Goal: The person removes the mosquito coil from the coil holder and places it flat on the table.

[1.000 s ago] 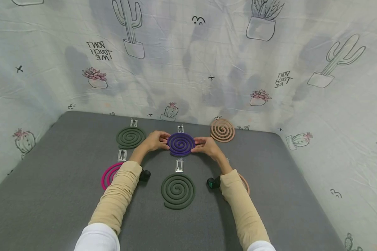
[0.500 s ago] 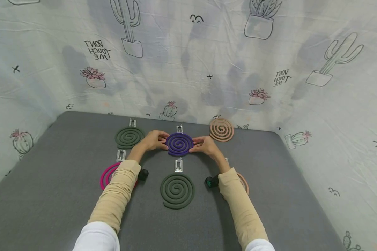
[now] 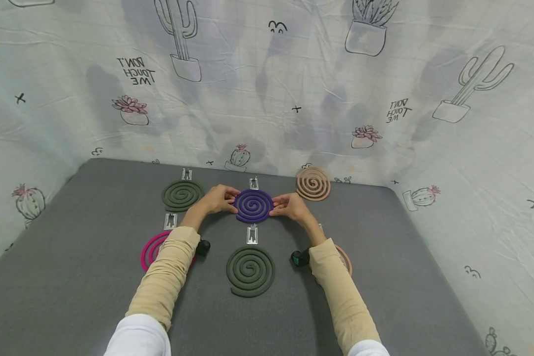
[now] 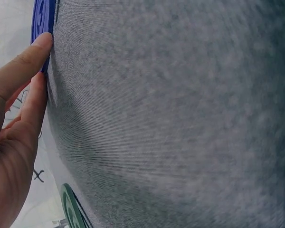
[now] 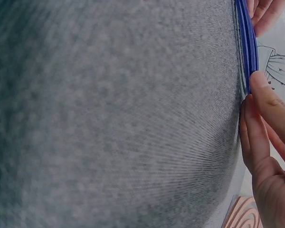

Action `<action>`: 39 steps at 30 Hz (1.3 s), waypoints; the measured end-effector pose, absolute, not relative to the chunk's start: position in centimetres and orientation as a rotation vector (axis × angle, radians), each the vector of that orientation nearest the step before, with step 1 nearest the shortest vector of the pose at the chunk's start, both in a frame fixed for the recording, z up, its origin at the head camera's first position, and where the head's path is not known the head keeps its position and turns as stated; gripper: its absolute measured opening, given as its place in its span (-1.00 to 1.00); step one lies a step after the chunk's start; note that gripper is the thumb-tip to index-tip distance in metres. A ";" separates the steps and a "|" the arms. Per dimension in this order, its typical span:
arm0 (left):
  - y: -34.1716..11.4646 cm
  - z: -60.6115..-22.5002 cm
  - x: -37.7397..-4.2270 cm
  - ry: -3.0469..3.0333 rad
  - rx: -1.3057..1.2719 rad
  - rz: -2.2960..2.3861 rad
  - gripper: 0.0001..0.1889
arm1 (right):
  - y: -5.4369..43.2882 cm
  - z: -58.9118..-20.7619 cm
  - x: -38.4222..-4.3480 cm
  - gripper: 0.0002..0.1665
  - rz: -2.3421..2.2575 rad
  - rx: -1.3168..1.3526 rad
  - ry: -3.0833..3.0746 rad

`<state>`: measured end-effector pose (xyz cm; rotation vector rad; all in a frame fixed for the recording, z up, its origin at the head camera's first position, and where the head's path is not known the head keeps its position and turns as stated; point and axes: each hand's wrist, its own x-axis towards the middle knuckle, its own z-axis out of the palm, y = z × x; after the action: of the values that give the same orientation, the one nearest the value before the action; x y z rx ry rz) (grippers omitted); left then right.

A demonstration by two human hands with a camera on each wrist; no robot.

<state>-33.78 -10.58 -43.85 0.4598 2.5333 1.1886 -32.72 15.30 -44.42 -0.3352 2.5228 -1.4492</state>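
A purple-blue mosquito coil (image 3: 254, 205) lies flat between both hands at the middle back of the grey table. My left hand (image 3: 218, 199) pinches its left edge, thumb and fingers meeting at the rim. On the opposite edge, my right hand (image 3: 291, 205) grips it the same way. The left wrist view shows the coil (image 4: 42, 23) edge-on, low over the grey cloth, with left-hand fingers (image 4: 35, 52) at its rim. In the right wrist view the right thumb (image 5: 259, 81) presses the coil's (image 5: 247, 42) edge. Small metal coil stands sit behind it (image 3: 253, 183) and in front of it (image 3: 252, 234).
Dark green coils lie at back left (image 3: 182, 195) and front middle (image 3: 250, 271). A tan coil (image 3: 313, 183) rests at the back right. The left sleeve partly covers a pink coil (image 3: 149, 251); another tan coil (image 3: 346, 259) shows beside the right sleeve. Printed cloth (image 3: 267, 84) walls the back.
The head view has shifted slightly, so everything appears a little further left. Both hands keep their hold on the purple-blue coil, which has hardly moved.
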 end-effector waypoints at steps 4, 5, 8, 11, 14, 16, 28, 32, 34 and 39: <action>-10.6 -43.8 -33.9 2.547 0.451 1.159 -0.36 | 15.2 -44.2 -32.7 -0.49 -1.421 -0.326 2.535; -10.6 -43.8 -33.9 2.552 0.454 1.147 -0.36 | 15.1 -44.2 -32.7 -0.49 -1.407 -0.329 2.545; -10.6 -43.8 -34.0 2.572 0.470 1.103 -0.37 | 15.1 -44.1 -32.8 -0.50 -1.343 -0.344 2.594; -10.6 -43.8 -34.1 2.589 0.489 1.058 -0.38 | 15.1 -44.1 -32.9 -0.51 -1.259 -0.367 2.649; -10.5 -43.8 -34.2 2.594 0.500 1.027 -0.38 | 15.1 -44.0 -32.9 -0.50 -1.193 -0.377 2.671; -10.5 -43.8 -34.3 2.599 0.509 1.010 -0.38 | 15.2 -43.9 -33.0 -0.50 -1.154 -0.390 2.678; -10.7 -43.6 -34.3 2.611 0.541 1.022 -0.39 | 14.9 -43.3 -33.3 -0.52 -0.995 -0.475 2.745; -11.2 -43.7 -33.9 2.606 0.551 1.096 -0.41 | 15.0 -43.6 -33.3 -0.53 -1.057 -0.507 2.728; -11.3 -43.8 -33.7 2.622 0.570 1.130 -0.44 | 15.2 -43.6 -33.2 -0.53 -1.109 -0.526 2.718; -11.0 -44.1 -33.1 2.700 0.650 1.193 -0.54 | 15.9 -43.1 -32.6 -0.51 -1.292 -0.482 2.648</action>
<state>-33.12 -10.97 -44.05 0.6497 2.6995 1.1932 -32.64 15.87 -43.08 -0.4824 2.6484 -1.2923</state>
